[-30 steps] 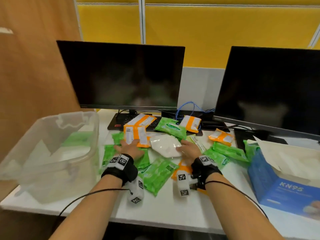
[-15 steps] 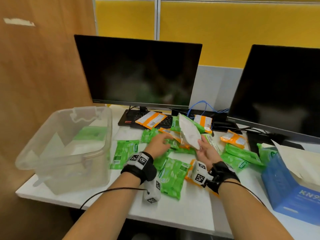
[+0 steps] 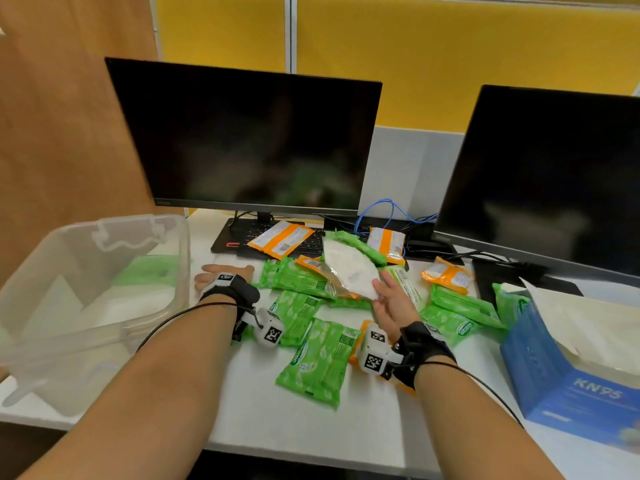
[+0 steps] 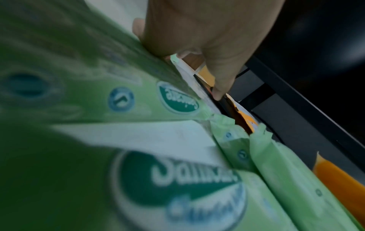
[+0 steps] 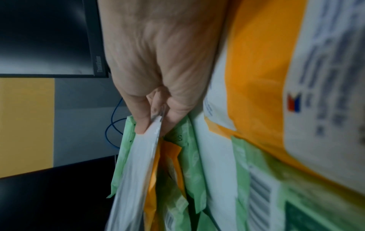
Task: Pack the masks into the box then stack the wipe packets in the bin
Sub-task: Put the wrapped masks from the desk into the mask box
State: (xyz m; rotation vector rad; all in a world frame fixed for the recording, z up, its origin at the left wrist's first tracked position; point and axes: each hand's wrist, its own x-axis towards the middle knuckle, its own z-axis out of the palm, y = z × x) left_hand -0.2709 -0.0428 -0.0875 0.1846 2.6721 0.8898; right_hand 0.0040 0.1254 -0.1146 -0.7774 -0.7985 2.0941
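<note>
Right hand pinching flat white mask in clear wrapper at its near corner, raised off green wipe packets for carrying toward blue KN95 cardboard box at four o'clock. Left hand flat, fingers relaxed, beside clear plastic bin at nine o'clock, probably steadying.

The right hand pinches a white packet, probably a mask, by its edge above blurred green wipe packets and orange packets.
</note>
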